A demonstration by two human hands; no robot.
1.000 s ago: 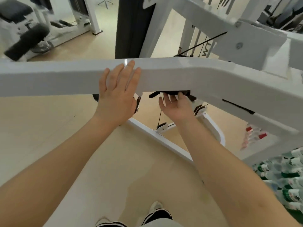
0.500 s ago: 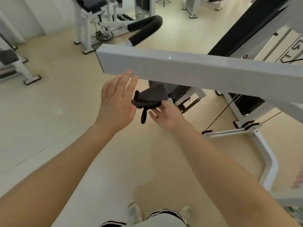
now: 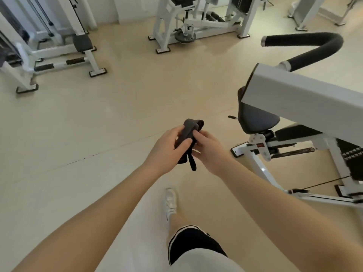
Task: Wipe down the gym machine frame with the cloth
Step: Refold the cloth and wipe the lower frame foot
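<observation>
Both hands grip the dark cloth (image 3: 189, 132): left hand (image 3: 167, 152), right hand (image 3: 211, 152). White machine frame (image 3: 300, 101) sits well apart, right side.

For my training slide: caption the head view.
Both hands, left hand and right hand, grip a dark cloth beside the white machine frame.

Both hands have come off the white beam (image 3: 306, 99), which now sits well to the right of them. The left hand (image 3: 167, 152), flat on the beam a second ago, now grips the dark cloth (image 3: 188, 134) together with the right hand (image 3: 210, 152).
</observation>
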